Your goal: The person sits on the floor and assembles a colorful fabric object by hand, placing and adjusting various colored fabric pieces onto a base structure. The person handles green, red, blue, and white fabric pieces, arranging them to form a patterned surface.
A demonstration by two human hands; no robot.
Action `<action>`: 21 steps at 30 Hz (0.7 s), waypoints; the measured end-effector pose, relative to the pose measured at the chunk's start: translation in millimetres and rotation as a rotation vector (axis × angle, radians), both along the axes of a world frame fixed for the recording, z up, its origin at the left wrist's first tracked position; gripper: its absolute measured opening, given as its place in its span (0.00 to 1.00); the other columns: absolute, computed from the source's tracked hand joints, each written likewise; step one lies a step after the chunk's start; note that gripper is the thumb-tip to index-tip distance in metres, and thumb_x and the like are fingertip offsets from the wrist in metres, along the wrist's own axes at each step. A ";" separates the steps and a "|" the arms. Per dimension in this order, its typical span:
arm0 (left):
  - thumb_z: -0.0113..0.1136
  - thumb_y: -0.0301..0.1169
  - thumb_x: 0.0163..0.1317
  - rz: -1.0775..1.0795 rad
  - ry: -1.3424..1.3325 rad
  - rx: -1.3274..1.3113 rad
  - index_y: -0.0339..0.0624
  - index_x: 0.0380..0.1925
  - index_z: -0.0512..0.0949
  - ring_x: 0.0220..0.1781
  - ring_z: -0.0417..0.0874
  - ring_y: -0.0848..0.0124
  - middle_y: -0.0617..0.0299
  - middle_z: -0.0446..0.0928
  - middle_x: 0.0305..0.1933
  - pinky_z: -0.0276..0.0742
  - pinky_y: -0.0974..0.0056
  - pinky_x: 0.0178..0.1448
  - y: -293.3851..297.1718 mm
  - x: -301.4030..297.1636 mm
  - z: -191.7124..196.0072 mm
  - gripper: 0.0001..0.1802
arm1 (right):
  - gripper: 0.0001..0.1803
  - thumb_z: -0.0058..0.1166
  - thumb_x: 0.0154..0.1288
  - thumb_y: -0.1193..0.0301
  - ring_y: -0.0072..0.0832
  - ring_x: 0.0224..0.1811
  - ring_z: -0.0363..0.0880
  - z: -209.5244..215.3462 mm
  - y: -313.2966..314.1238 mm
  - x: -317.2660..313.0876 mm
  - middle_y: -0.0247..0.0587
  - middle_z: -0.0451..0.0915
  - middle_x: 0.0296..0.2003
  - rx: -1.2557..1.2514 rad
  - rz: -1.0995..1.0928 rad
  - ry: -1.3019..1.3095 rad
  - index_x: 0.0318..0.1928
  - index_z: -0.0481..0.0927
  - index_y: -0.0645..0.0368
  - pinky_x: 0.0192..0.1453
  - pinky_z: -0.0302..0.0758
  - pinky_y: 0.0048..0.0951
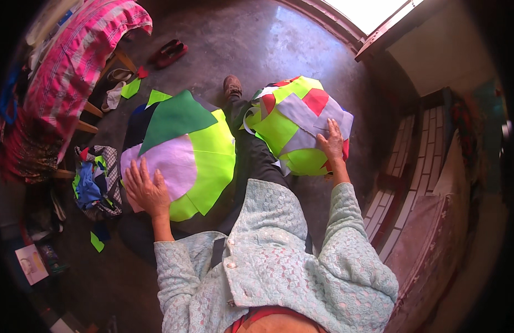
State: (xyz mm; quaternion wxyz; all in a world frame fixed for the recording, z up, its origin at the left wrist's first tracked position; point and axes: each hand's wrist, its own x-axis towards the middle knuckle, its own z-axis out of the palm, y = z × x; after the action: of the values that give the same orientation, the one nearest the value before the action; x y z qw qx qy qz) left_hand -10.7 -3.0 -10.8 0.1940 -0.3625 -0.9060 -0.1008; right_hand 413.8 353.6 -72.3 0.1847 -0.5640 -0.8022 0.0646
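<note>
I see the left hand (147, 190) flat, fingers spread, pressing the lilac fabric piece (168, 161) on the left cloth stack (210, 161) on the floor. Right hand (332, 143) lies open on the patchwork pile (293, 125), beside the outstretched leg (251, 155)

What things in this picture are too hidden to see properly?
Head view:
- Floor under the left fabric pile: covered by the cloth.
- Palm of the left hand: pressed flat on the lilac piece.
- Lower layers of the right fabric pile: hidden beneath the top pieces and the right hand.
- Room corners: lost in the dark rim of the fisheye picture.
</note>
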 end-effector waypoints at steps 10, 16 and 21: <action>0.53 0.44 0.64 -0.006 -0.020 0.011 0.52 0.63 0.71 0.72 0.62 0.51 0.56 0.65 0.70 0.51 0.45 0.74 -1.2 0.5 1.9 0.27 | 0.21 0.63 0.57 0.60 0.35 0.61 0.74 -5.4 0.8 -9.0 0.38 0.79 0.56 0.134 -0.052 -0.055 0.52 0.82 0.46 0.60 0.68 0.42; 0.54 0.45 0.63 0.004 -0.039 0.013 0.52 0.63 0.70 0.73 0.61 0.52 0.57 0.65 0.70 0.50 0.44 0.74 1.2 0.6 0.4 0.28 | 0.09 0.60 0.61 0.61 0.36 0.51 0.81 -13.3 11.5 -7.9 0.36 0.84 0.46 0.274 -0.062 0.061 0.40 0.85 0.46 0.55 0.69 0.42; 0.54 0.45 0.63 0.003 -0.023 0.017 0.52 0.63 0.70 0.73 0.61 0.52 0.57 0.64 0.71 0.50 0.44 0.74 1.5 -1.5 0.2 0.28 | 0.08 0.54 0.68 0.62 0.42 0.41 0.82 8.6 19.9 -21.1 0.42 0.83 0.34 0.225 -0.266 0.119 0.40 0.83 0.48 0.49 0.71 0.43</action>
State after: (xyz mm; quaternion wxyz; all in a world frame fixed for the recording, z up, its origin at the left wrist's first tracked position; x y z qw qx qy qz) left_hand -12.3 -1.5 -10.6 0.1868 -0.3583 -0.9077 -0.1127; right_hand 392.7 373.4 -63.8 0.3008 -0.6359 -0.7105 -0.0170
